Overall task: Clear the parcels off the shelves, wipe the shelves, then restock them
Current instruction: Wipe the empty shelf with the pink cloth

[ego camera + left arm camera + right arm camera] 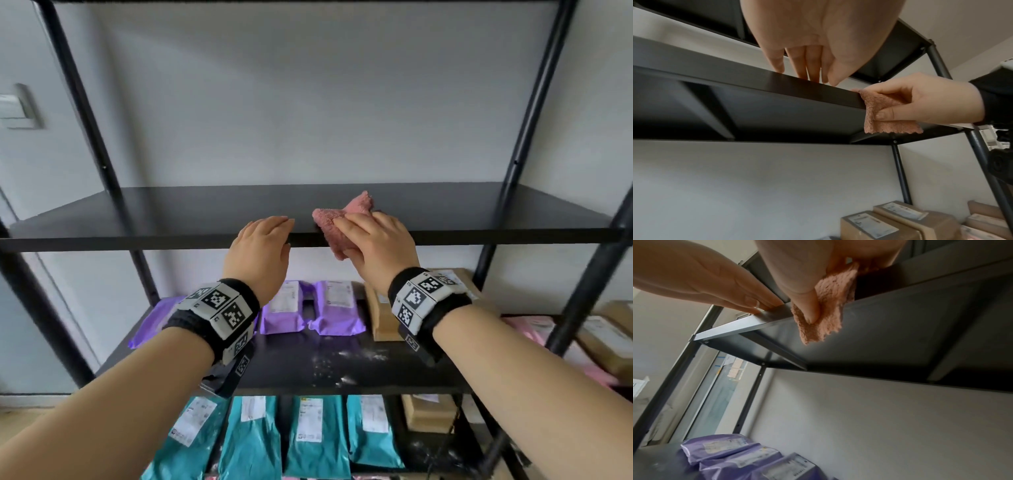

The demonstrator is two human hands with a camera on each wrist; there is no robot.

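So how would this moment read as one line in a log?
step: wiping bare shelf | right hand: holds pink cloth over front edge | left hand: fingers resting on edge | purple parcels: shelf below

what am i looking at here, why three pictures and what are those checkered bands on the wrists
No machine here: a person is working with bare hands, wearing three cameras. The big picture comes from a head camera looking forward and down. The other two come from cameras strapped to each wrist, looking along the hand; the checkered bands sit on those wrist straps.

The person stands at a black metal shelving unit. The upper shelf carries no parcels. The right hand pinches a pink cloth folded over the shelf's front edge, thumb underneath. The left hand rests straight fingers on the same edge and holds nothing.

On the shelf below lie purple mailer bags and brown cardboard boxes; lower still, teal mailer bags.
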